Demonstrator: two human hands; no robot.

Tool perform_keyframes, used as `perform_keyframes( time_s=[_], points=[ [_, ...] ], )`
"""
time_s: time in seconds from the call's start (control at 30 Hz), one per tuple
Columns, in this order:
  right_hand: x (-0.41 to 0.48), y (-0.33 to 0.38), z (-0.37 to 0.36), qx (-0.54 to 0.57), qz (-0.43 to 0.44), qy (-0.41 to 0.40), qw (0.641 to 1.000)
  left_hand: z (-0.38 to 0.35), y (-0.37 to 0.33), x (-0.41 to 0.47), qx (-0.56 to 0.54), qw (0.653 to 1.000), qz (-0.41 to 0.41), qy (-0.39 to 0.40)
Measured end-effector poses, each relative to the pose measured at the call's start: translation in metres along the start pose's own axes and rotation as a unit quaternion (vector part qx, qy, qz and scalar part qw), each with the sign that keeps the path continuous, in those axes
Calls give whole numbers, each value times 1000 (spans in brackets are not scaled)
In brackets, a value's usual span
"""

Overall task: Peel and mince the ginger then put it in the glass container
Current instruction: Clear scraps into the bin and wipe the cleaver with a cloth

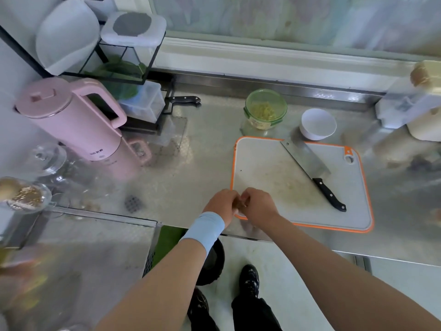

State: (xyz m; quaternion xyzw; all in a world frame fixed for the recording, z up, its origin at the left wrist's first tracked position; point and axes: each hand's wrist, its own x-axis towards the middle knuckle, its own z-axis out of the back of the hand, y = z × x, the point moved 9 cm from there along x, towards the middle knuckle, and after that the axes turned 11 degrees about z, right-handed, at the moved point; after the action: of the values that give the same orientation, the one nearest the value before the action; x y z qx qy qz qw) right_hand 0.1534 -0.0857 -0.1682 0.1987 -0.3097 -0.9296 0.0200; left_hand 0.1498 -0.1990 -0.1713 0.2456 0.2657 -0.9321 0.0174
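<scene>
Left hand [223, 203] and right hand [259, 205] meet at the near-left corner of the board [262, 163], both pinching a small ginger [241, 202] piece. Cleaver [310, 167] lies diagonally to the right, nearer the right hand; jar [265, 108] stands beyond, on the worktop [202, 149].

Pink electric kettle [71, 120] at the left of the steel counter [195, 163], black wire rack [124, 68] behind it, empty white bowl [318, 124] right, black-handled knife [185, 100] by rack.

Cleaver [307, 163] on board [262, 168] (container [265, 109], bowl [318, 124] behind).
</scene>
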Motion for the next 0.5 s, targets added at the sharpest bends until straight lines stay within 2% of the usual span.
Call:
perform_keyframes(
  time_s=[0.13, 0.23, 0.3, 0.37, 0.47, 0.5],
  points=[
    [-3, 0, 8, -10, 4, -13, 1000, -6, 5, 3, -20, 1000, 9, 5],
    [-7, -7, 11, -18, -2, -17, 1000, -3, 17, -2, -117, 991, 65, -5],
    [-9, -8, 10, -28, 5, -3, 1000, -1, 29, -5, -217, 968, 123, -6],
    [-9, -7, 12, -28, 18, 5, 999, -3, 38, -8, -346, 917, 197, 10],
    [-7, -8, 15, -13, 15, 6, 1000, -12, 40, -15, -520, 802, 286, 68],
    [-5, -6, 16, -17, 19, 10, 1000, -13, 40, -15, -534, 791, 289, 80]
  ],
)
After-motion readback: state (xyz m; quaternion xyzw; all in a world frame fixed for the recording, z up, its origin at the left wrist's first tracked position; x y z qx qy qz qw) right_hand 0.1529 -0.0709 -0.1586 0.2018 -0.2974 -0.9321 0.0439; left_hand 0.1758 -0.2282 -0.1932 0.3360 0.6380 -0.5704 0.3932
